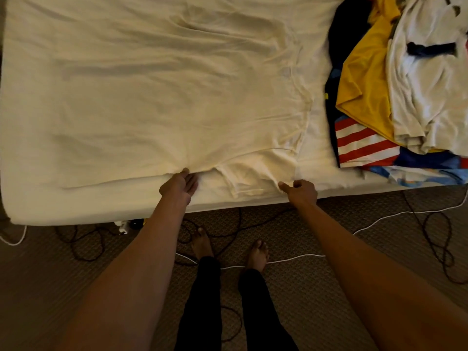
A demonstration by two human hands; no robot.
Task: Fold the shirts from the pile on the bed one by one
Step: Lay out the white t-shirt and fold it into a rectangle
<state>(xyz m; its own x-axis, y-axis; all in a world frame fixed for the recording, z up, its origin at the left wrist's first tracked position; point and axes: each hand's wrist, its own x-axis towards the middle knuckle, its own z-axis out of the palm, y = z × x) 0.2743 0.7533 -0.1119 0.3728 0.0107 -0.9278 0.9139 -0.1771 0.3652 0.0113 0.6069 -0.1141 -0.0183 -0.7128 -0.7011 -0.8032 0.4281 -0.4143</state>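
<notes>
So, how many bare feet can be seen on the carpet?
2: the left foot and the right foot stand side by side on the carpet near the bed.

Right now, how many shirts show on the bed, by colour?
Cream shirt, spread flat: 1
Yellow shirt: 1
White shirt: 1
Navy shirt: 1
Red-and-white striped shirt: 1
Light blue shirt: 1
Total: 6 visible; more may lie hidden.

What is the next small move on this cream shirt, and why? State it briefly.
Probably pull the near edge taut: the left hand and right hand pinch the cream shirt either side of its rumpled sleeve, and creases run across the body.
</notes>
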